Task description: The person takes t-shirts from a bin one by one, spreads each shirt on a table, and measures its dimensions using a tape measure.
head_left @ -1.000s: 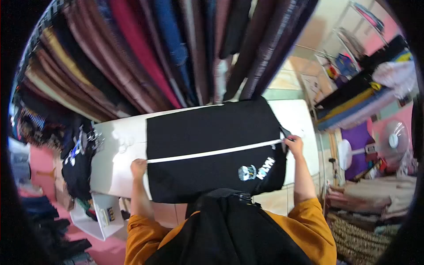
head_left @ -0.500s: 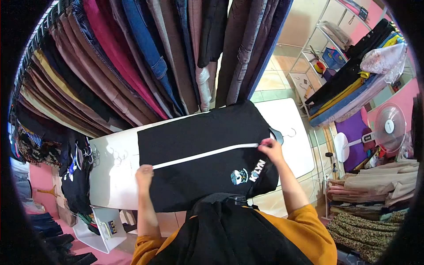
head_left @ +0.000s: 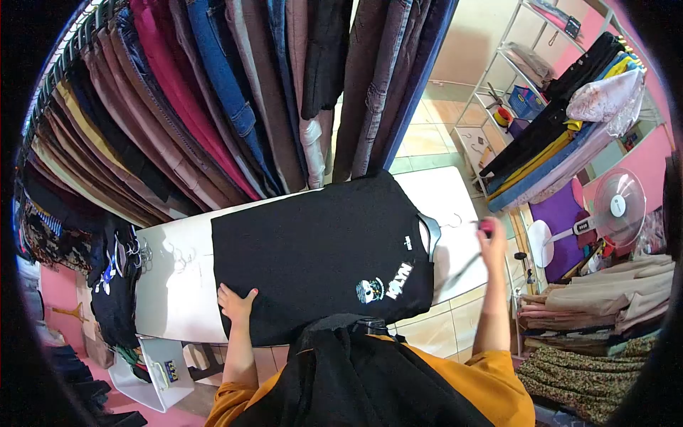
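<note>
A black T-shirt with white lettering and a small print lies flat on the white table. A dark hanger sits in its neck, with the metal hook pointing right. My left hand rests with spread fingers on the shirt's lower left edge. Off the shirt's right side, my right hand is closed on a small red tape measure. A blurred strip of tape hangs from it toward the table edge.
Trousers and jeans hang on a rack behind the table. Dark clothes on hangers are at the left end, above a white bin. At the right are a metal shelf, a fan and piled garments.
The tape has left the shirt, with my right hand moving right while holding the red case. My left hand has let go of the tape end and spread on the shirt.
</note>
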A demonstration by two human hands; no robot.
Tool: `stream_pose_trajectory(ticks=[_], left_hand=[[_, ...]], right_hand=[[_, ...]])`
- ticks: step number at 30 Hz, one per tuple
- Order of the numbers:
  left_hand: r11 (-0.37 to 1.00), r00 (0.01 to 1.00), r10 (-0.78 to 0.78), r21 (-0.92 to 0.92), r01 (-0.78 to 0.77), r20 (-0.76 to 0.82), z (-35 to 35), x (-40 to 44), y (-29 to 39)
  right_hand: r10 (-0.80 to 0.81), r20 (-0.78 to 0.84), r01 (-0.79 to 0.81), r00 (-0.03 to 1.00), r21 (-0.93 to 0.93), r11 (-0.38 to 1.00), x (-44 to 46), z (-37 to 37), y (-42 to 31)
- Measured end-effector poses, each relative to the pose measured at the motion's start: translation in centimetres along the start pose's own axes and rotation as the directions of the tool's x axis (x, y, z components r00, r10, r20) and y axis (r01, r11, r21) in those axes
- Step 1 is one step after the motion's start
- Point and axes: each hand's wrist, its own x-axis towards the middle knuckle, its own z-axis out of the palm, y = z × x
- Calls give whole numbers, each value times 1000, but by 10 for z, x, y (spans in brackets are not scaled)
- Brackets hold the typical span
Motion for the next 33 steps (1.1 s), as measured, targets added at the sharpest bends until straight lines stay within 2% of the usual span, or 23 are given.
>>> stream_pose_trajectory(ticks=[1,2,3,4,5,7,9,11,12,13,15,16,17,20,22,23,25,26,27,29,30,31,33], left_hand=[[1000,1000,-11,-5,11,-7,0,2,-4],[1000,1000,10,-15,-10,7,-1,3,-9],[999,1000,25,-26,-24,19,-1,4,-18],[980,961,187,-34,-198,-201,27,16,-42],[967,993,87,-233,-103,-80,21,14,-39],[980,994,91,-175,-99,-56,38,25,-50],[988,993,119,-95,-120,-21,27,17,-42],[989,996,89,-114,-90,-12,10,6,-40],[991,998,51,-121,-55,-35,5,1,-46],[995,1000,3,-97,-5,-21,1,-1,-53],[993,996,-81,-84,78,-26,-1,-5,-77],[993,994,-97,-79,93,-53,3,-4,-97],[992,991,-111,-74,105,-79,4,-3,-115],[968,974,-218,-144,207,-59,-8,-15,-150],[938,959,-283,-202,281,20,-18,-18,-174],[930,952,-305,-212,299,7,-24,-20,-188],[896,940,-340,-308,321,-8,-42,-27,-214],[881,931,-366,-326,344,-7,-52,-29,-231],[872,923,-384,-334,357,-18,-61,-35,-251],[863,933,-348,-420,282,-91,-79,-43,-295],[835,913,-361,-503,225,-192,-80,-51,-321],[841,926,-363,-464,277,-106,-94,-61,-345],[707,924,-370,-674,213,-95,-46,-69,-438]], right_hand=[[71,-98,-84,993,-131,988,10,-14,2],[6,-182,-47,983,-220,974,17,-27,-1],[33,-255,-83,966,-189,978,21,-27,3],[23,-230,-80,973,-242,967,22,-22,21],[11,-205,-72,979,-290,954,20,-6,41],[93,-93,-118,991,-325,938,5,33,59],[215,150,-153,965,-341,927,-18,77,101],[217,166,-129,962,-427,895,-32,104,103],[20,47,13,999,-627,779,-37,113,94],[-203,-36,94,978,-798,596,-42,117,74],[-81,23,76,996,-661,747,-47,135,37],[109,191,-1,976,-489,872,-57,144,8],[252,390,-125,886,-323,938,-70,154,-20],[138,457,-30,879,-235,971,-104,192,-58],[33,369,-35,929,-1,999,-106,218,-72],[8,377,-16,926,17,1000,-104,227,-82],[205,649,-429,733,206,880,-97,244,-112],[155,676,-467,720,306,830,-98,253,-128],[140,690,-573,711,452,684,-103,250,-162],[-4,724,-571,690,548,611,-111,245,-222],[-87,734,-542,674,570,617,-116,244,-251],[-166,738,-514,653,594,619,-121,242,-281],[-305,709,-414,636,647,641,-139,226,-354]])
